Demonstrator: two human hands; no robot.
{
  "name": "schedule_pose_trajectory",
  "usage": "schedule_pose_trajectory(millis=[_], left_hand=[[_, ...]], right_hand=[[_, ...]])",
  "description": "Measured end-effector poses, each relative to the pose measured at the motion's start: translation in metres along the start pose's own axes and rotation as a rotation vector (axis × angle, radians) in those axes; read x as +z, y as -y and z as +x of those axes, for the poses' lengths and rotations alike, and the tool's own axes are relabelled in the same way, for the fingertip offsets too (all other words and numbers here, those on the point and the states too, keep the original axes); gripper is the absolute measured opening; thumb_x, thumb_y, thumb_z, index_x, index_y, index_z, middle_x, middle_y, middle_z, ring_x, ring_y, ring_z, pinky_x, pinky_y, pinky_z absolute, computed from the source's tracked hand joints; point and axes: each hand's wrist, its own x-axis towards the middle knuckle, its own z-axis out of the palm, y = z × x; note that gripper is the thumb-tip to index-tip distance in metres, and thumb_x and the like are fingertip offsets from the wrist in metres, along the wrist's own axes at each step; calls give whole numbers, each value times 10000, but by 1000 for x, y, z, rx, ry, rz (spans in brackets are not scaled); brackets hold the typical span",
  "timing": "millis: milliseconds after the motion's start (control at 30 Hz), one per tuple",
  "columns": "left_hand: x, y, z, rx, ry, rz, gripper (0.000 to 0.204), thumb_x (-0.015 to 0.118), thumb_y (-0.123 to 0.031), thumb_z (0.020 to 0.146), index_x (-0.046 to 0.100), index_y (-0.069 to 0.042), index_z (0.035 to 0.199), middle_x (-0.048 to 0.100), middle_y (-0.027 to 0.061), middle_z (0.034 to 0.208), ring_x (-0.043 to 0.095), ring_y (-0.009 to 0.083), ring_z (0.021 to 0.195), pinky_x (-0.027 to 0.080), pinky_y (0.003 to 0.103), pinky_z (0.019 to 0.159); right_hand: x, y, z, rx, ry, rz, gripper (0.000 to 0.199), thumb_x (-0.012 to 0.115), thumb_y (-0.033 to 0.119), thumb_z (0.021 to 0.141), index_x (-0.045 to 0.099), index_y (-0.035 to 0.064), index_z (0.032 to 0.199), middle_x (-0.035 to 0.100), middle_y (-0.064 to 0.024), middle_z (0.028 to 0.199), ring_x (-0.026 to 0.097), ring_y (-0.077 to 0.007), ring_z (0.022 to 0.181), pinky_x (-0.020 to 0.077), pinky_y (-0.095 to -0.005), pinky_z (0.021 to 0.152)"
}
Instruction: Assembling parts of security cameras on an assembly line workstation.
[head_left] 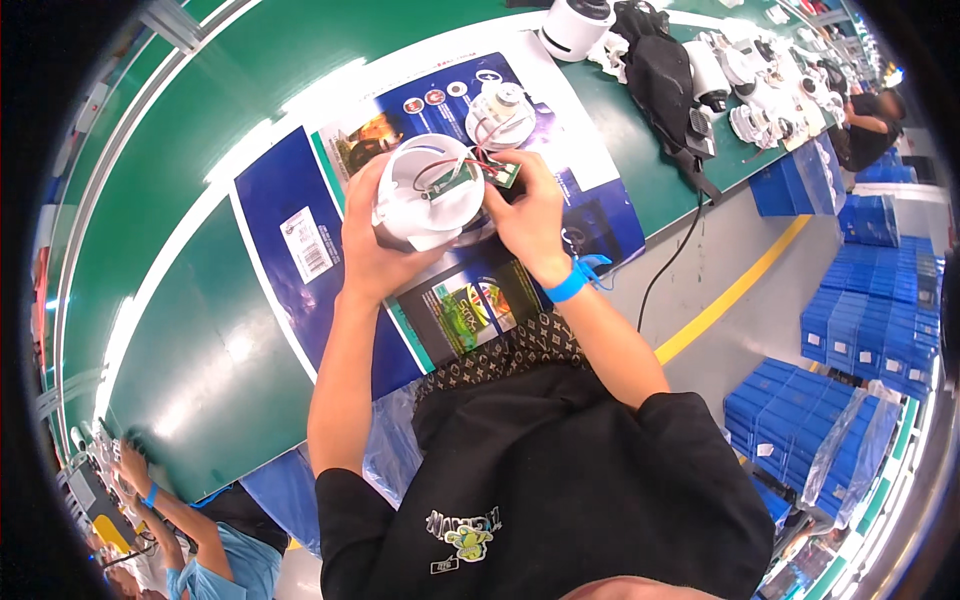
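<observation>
My left hand point(372, 245) is wrapped round a white, cup-shaped plastic housing point(455, 212), its open end facing up. Inside it, thin wires and a small greenish part are visible. Between the fingers of my right hand point(530, 215) is a small green circuit board point(506, 175), close to the housing's right rim. Red and dark wires run from the board area toward the housing and a round white part point(500, 112), which lies just beyond my right hand. Below both hands, a flattened printed cardboard sheet point(270, 215) covers part of the green table point(225, 340).
At the far right of the table sit a black bag point(655, 75), a white cylindrical device point(577, 28) and several white plastic parts point(765, 75). Blue crates point(810, 430) stand on the floor to the right. Other people work at lower left point(225, 555) and far right point(870, 130).
</observation>
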Motion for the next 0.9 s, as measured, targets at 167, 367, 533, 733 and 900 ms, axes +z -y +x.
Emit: schedule_pose_trajectory(millis=[167,367,533,733,900], left_hand=[[-4,-6,7,46,-25,47,929,886,-98,485,450,-60,1305,531,145,1270,511,317,1173,414,406,999],[-6,1,12,244,36,179,946,879,-63,447,460,-86,1295,521,149,1283,509,348,1172,421,425,975],[-7,0,10,260,56,224,944,875,-60,443,463,-94,1292,522,143,1276,506,350,1174,425,435,983],[-7,-1,10,258,60,205,943,874,-66,451,458,-100,1296,515,151,1282,501,355,1180,425,442,994],[-8,-1,9,272,46,172,951,889,-91,467,443,-89,1307,512,157,1292,500,354,1186,414,442,1000]], right_hand=[[-24,2,-4,24,70,139,282,770,24,712,613,15,946,603,-69,1044,633,-98,756,485,-195,510],[-69,15,0,40,140,154,350,786,-10,729,572,-24,1006,654,-49,837,608,-74,696,495,-197,616],[-89,40,17,-244,175,-45,335,812,-7,698,620,-36,970,646,-65,748,607,-80,618,483,-198,539],[-85,60,28,-434,295,10,334,830,0,675,635,-45,942,658,-74,726,638,-104,612,505,-207,549],[-81,68,23,-347,324,44,321,809,-17,697,646,-37,973,667,-77,673,686,-132,608,510,-200,525]])
